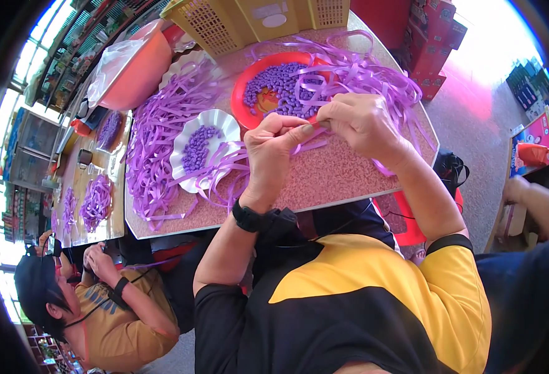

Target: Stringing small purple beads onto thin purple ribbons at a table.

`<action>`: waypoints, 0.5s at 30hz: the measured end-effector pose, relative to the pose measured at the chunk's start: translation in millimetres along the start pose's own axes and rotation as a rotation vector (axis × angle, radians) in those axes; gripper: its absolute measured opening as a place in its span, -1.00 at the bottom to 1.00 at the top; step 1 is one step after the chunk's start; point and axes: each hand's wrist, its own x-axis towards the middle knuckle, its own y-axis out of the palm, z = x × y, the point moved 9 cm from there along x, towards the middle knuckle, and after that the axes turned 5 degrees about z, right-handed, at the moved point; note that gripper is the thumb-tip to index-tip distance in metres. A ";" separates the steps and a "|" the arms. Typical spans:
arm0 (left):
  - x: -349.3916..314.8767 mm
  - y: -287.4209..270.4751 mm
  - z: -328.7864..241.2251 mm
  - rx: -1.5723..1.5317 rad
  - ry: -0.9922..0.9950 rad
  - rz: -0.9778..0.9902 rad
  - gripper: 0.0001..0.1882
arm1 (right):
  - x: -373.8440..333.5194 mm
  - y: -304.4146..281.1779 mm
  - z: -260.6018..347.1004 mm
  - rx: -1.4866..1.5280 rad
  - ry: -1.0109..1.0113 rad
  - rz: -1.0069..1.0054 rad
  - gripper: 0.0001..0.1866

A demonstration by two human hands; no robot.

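Observation:
My left hand [273,149] and my right hand [363,121] meet fingertip to fingertip above the near rim of a red plate [238,100]. Both pinch at something small that my fingers mostly hide. Purple beads [277,81] fill much of that plate. Purple ribbons [374,75] spill over its right side and behind my right hand. A white scalloped dish [209,181] with more purple beads [196,149] sits left of my left wrist. Ribbon strands run from this dish toward my left hand, and a short stretch shows below my fingers.
A thick heap of purple ribbons [156,143] covers the left of the speckled table [349,181]. A yellow crate [256,25] stands at the back beside a pink basin [128,75]. Left, a person [112,305] sits by another table; another person's arm [536,202] shows right.

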 end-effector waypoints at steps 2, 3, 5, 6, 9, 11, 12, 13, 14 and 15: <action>-6.5 -0.4 0.6 -0.053 -0.113 -0.006 -0.89 | -1.4 -3.3 -0.1 0.015 0.007 -0.002 -0.90; -10.0 -2.2 -2.7 -0.035 -0.116 -0.017 -0.89 | -1.7 -3.7 0.3 0.038 0.017 0.004 -0.89; -13.5 -10.7 -1.3 -0.016 -0.120 -0.034 -0.90 | -2.4 -5.1 0.8 0.066 0.024 0.014 -0.88; -14.0 -18.4 -4.8 0.074 -0.057 -0.018 -0.90 | -3.3 -7.5 -2.3 0.090 0.066 0.009 -0.88; -22.9 -48.8 -15.2 0.195 0.024 -0.049 -0.92 | -8.1 -23.5 -20.5 0.177 0.215 -0.012 -0.88; -27.7 -76.6 -26.7 0.389 0.080 -0.103 -0.96 | -21.3 -40.6 -47.6 0.228 0.331 -0.033 -0.87; -31.9 -91.8 -24.9 0.350 0.059 -0.144 -0.96 | -25.7 -50.7 -61.8 0.263 0.389 -0.072 -0.88; -38.5 -99.9 -28.1 0.391 0.074 -0.140 -0.95 | -29.7 -55.2 -72.6 0.298 0.448 -0.112 -0.89; -45.3 -104.2 -31.7 0.433 0.088 -0.136 -0.93 | -32.4 -52.2 -73.5 0.306 0.449 -0.108 -0.89; -51.0 -107.3 -31.9 0.440 0.078 -0.147 -0.93 | -31.1 -44.5 -67.4 0.179 0.527 -0.072 -0.88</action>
